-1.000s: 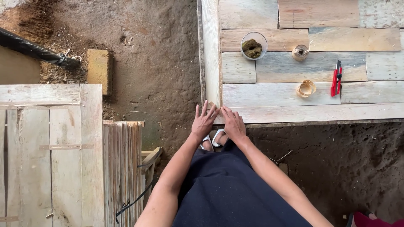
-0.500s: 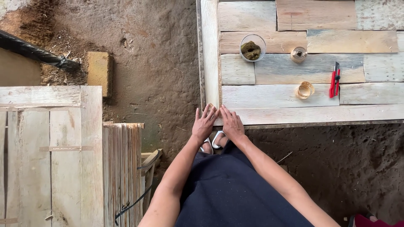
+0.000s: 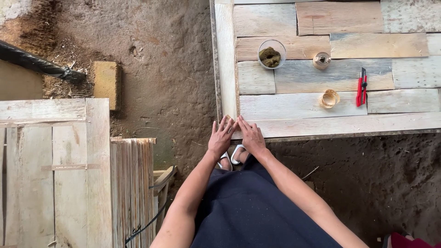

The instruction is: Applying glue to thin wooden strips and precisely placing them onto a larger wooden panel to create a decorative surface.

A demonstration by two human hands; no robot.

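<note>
My left hand [image 3: 221,137] and my right hand [image 3: 250,134] rest side by side, flat and fingers spread, on the near left corner of a table [image 3: 303,125] made of mixed wooden planks. Both hands hold nothing. Farther back on the planks stand a clear cup [image 3: 271,53] with brownish-green stuff inside and a small round jar [image 3: 321,60]. A roll of tan tape [image 3: 329,98] lies nearer, with a red utility knife [image 3: 362,87] to its right. My dark skirt and white sandals [image 3: 230,156] show below my hands.
Bare dirt floor surrounds the table. A wooden pallet [image 3: 50,170] and a bundle of thin slats [image 3: 133,183] lie at the left. A yellowish brick [image 3: 106,83] and a black pipe [image 3: 36,63] sit at the upper left.
Both hands have stayed at the table's corner; the fingers shifted only slightly. The view has moved a little.
</note>
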